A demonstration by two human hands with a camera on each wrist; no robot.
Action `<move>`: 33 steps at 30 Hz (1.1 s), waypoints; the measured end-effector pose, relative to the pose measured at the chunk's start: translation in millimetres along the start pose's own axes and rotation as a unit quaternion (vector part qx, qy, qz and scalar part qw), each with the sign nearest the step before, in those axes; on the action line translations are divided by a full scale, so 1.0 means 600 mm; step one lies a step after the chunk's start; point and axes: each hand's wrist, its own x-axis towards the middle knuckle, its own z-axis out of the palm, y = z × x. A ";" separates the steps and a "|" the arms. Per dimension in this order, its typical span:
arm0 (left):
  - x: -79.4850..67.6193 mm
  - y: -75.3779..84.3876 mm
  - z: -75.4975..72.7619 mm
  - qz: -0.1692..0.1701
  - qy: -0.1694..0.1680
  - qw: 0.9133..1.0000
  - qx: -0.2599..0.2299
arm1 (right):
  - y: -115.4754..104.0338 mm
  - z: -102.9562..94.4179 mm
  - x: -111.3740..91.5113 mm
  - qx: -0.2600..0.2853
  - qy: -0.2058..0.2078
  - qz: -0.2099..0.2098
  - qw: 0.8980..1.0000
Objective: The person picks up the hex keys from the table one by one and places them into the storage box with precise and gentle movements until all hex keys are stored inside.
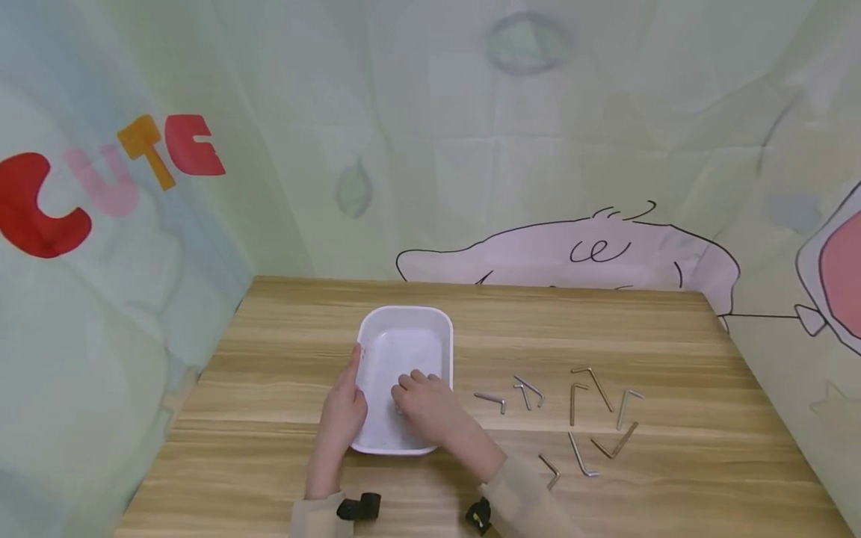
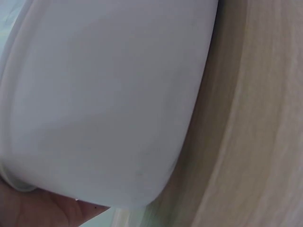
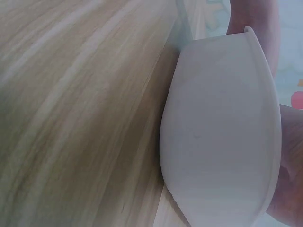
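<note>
A white, glossy, rectangular tray with rounded corners and a raised rim (image 1: 403, 347) is set on a light-brown wood-grained table (image 1: 303, 321), left of the scattered pieces of metal. Its left wall is gripped by the left hand (image 1: 344, 411): the thumb is laid over the rim and the fingers are pressed against the outside, with only the wall's thickness left between them. In the left wrist view, the smooth outer wall is shown close up.

The right hand (image 1: 427, 407) is lowered into the tray, back upward, with its fingers bent toward the tray floor. The fingertips are largely hidden, so whether anything is pinched there cannot be told.

Nine thin L-shaped metal rods (image 1: 572, 407), some silver-coloured and some bronze-coloured, are spread over the table to the right of the tray; three are grouped nearest to it, and six are scattered farther right. Both forearms are covered by beige sleeves (image 1: 319, 519). The table is backed by a pale green printed curtain (image 1: 430, 187).
</note>
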 end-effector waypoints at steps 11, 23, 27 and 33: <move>0.005 -0.004 0.001 -0.004 -0.005 1.000 0.001 | 0.006 -0.010 -0.011 0.027 0.038 0.017 0.999; 0.002 -0.002 0.002 0.018 0.013 1.000 0.003 | 0.002 -0.015 -0.023 0.035 0.082 0.030 0.996; 0.001 -0.002 0.002 0.016 0.009 1.000 0.001 | -0.001 -0.018 -0.027 0.036 0.093 0.030 0.995; -0.003 0.000 0.001 0.017 0.016 1.000 -0.007 | -0.002 -0.025 -0.034 0.045 0.086 0.038 0.995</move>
